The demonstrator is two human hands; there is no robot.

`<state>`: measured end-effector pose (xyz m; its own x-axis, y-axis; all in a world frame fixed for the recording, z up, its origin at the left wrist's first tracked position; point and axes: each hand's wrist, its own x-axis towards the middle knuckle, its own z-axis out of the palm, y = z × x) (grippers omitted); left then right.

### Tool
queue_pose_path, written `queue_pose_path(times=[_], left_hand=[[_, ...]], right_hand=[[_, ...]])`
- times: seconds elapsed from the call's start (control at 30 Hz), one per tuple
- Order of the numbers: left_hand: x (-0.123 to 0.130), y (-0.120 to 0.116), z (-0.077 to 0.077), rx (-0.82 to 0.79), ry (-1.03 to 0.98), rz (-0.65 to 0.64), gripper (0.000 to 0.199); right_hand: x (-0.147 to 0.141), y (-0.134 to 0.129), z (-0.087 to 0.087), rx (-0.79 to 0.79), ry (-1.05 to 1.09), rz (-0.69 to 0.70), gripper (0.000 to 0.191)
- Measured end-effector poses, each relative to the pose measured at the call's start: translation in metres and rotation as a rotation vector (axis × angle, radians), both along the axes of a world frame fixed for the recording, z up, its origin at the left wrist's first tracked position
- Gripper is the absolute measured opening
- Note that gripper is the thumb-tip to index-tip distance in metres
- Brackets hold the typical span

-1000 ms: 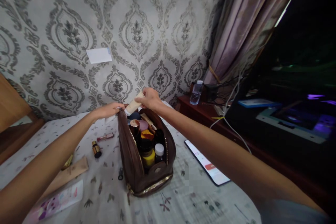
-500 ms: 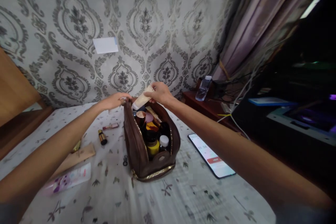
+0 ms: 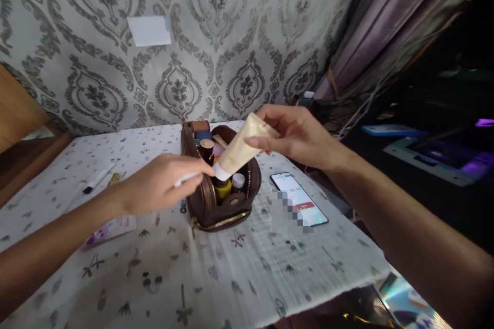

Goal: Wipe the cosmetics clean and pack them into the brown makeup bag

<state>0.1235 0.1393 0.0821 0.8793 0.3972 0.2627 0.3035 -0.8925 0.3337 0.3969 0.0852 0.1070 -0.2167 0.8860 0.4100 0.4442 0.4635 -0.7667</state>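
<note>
My right hand (image 3: 287,131) grips a cream-coloured squeeze tube (image 3: 241,149) by its upper part. The tube slants down to the left, its white cap (image 3: 222,171) lowest, over a brown zippered cosmetic bag (image 3: 206,212). My left hand (image 3: 165,182) is closed, its forefinger tip at the cap; a pale strip shows between thumb and forefinger, too unclear to name. Inside the unzipped bag are a yellow jar (image 3: 223,193), a white-capped bottle (image 3: 238,181), a round-topped dark container (image 3: 207,150) and other items partly hidden by the tube.
A lit phone (image 3: 299,200) lies right of the bag on the patterned cloth (image 3: 216,277). To the left are a brush (image 3: 96,180) and a purple-printed packet (image 3: 116,229), partly behind my arm. A bottle (image 3: 306,97) stands at the back right. The cloth's edge runs along the lower right.
My right hand has brought the tube up from the bag's far end, nearer and to the right. My left hand has left the bag's rim and come to the cap. The view has shifted.
</note>
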Motion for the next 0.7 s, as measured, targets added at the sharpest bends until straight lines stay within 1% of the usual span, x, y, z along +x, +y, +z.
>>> queue_pose_path(times=[0.07, 0.13, 0.2, 0.27, 0.33, 0.4, 0.5, 0.57, 0.7], left_hand=[[0.006, -0.017, -0.006, 0.146, 0.159, 0.008, 0.034], [0.012, -0.026, -0.008, 0.272, 0.285, 0.077, 0.033], [0.015, -0.029, -0.007, 0.338, 0.385, 0.134, 0.027], [0.015, -0.029, -0.004, 0.366, 0.443, 0.149, 0.022], [0.012, -0.028, -0.003, 0.38, 0.439, 0.135, 0.022], [0.006, -0.026, -0.005, 0.381, 0.376, 0.101, 0.026], [-0.002, -0.021, -0.012, 0.347, 0.257, 0.043, 0.03], [-0.005, -0.018, -0.017, 0.319, 0.206, 0.017, 0.031], [-0.006, -0.014, -0.02, 0.28, 0.173, 0.011, 0.033]], right_hand=[[-0.004, -0.005, -0.006, -0.006, -0.021, 0.037, 0.032], [-0.007, -0.006, -0.011, 0.006, -0.021, 0.043, 0.032], [-0.007, -0.006, -0.014, -0.001, -0.009, 0.039, 0.032], [-0.007, -0.007, -0.016, -0.036, 0.01, 0.046, 0.032], [-0.007, -0.009, -0.019, -0.062, 0.024, 0.058, 0.031], [-0.009, -0.011, -0.023, -0.041, 0.009, 0.045, 0.029], [-0.014, -0.014, -0.03, 0.017, -0.085, -0.015, 0.025], [-0.017, -0.016, -0.033, 0.026, -0.158, -0.038, 0.022], [-0.026, -0.018, -0.034, -0.001, -0.244, -0.024, 0.014]])
